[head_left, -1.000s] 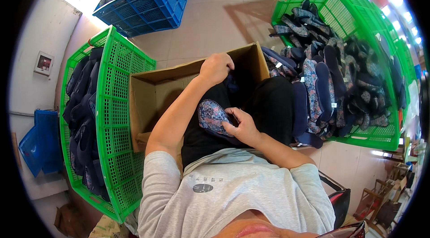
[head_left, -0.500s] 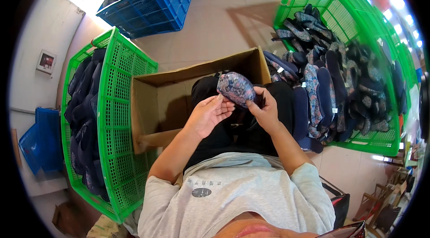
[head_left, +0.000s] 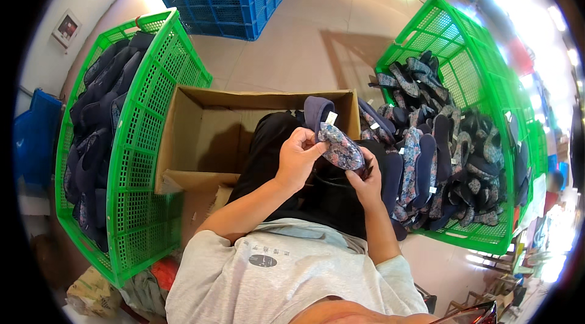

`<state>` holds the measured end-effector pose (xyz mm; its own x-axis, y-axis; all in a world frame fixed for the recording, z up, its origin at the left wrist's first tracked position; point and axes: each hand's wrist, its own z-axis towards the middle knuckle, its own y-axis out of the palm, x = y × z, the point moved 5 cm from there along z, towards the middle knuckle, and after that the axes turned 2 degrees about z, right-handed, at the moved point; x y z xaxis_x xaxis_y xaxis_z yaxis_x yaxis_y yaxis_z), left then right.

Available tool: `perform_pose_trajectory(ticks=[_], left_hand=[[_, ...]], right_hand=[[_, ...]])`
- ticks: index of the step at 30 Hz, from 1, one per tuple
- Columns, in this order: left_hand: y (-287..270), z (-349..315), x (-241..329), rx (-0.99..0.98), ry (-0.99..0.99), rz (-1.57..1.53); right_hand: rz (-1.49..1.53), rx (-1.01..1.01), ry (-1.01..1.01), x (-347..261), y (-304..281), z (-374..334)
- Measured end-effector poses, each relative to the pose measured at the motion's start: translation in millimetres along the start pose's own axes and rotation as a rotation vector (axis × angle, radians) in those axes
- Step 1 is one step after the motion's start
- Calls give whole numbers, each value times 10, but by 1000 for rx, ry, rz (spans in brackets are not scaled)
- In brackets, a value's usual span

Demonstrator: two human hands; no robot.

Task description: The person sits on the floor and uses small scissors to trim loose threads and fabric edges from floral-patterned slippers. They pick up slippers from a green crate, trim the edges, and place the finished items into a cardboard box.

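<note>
Above my lap I hold a floral cloth slipper (head_left: 342, 148) with both hands. Its navy end stands up at the far side, and a small white tag shows beside it. My left hand (head_left: 298, 156) pinches the slipper's left edge near the tag. At the rounded near end, my right hand (head_left: 367, 181) grips it between thumb and fingers. To the right, a row of navy and floral slippers (head_left: 425, 168) leans beside my leg, some with white tags.
An open cardboard box (head_left: 183, 141) stands in front of me. A green crate (head_left: 146, 202) with navy slippers is at left; another green crate (head_left: 487, 242) holds a slipper heap at right. A filled blue crate (head_left: 228, 10) sits on the floor (head_left: 341, 7) beyond.
The slipper has turned so its navy end and white tag now show. My left hand has moved from an open, loose touch to a pinch on it. The whole view has shifted.
</note>
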<state>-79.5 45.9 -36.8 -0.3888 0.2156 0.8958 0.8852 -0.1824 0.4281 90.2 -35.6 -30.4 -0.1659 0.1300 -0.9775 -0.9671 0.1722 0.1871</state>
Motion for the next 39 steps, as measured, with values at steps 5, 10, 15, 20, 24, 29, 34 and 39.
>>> perform_pose_trajectory(ticks=[5,10,15,20,24,29,34,39], left_hand=[[18,-63,-286,77,-30,43],[-97,-260,-371,128,-207,-21],[-432,-528,-123,235,-362,-50],[-785,-520,-7,294,-360,63],[-850,-456,330,315,256,840],[-696,-271,603,282,529,1131],[-1036,-61,545,256,330,1044],[-1310,-233,202,196,-146,682]], right_hand=[[-154,18,40,-164,67,43],[-234,14,70,-2,184,34],[-338,-268,173,119,581,-180],[-510,-408,180,211,971,-92],[-660,-459,120,280,1104,102],[-591,-422,82,413,1260,464],[-126,-325,575,728,1313,623],[-131,-289,666,779,1324,658]])
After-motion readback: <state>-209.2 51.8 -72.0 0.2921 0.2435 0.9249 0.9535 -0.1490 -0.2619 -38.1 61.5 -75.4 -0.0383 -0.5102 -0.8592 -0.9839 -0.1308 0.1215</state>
